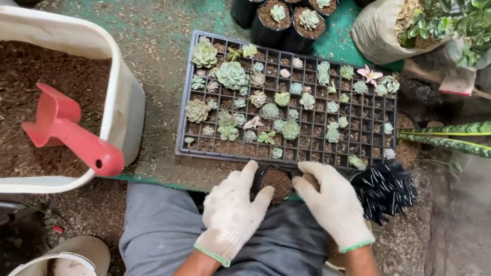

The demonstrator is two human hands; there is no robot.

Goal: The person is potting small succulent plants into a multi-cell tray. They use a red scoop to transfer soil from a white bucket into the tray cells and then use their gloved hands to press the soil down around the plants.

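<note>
A small black pot (277, 182) filled with brown soil sits between my knees, just below the seedling tray. My left hand (231, 212), in a white knit glove, cups the pot's left side with the thumb at its rim. My right hand (330, 203), gloved the same, rests on the pot's right rim with its fingers curled over the soil. The black seedling tray (379, 164) holds several small green and pale succulents, mostly in its left half.
A white tub (120, 88) of brown soil with a red scoop (68, 130) stands at the left. A stack of empty black pots (384, 189) lies right of my right hand. Potted succulents (286, 9) stand behind the tray. A white bucket (65, 262) is at bottom left.
</note>
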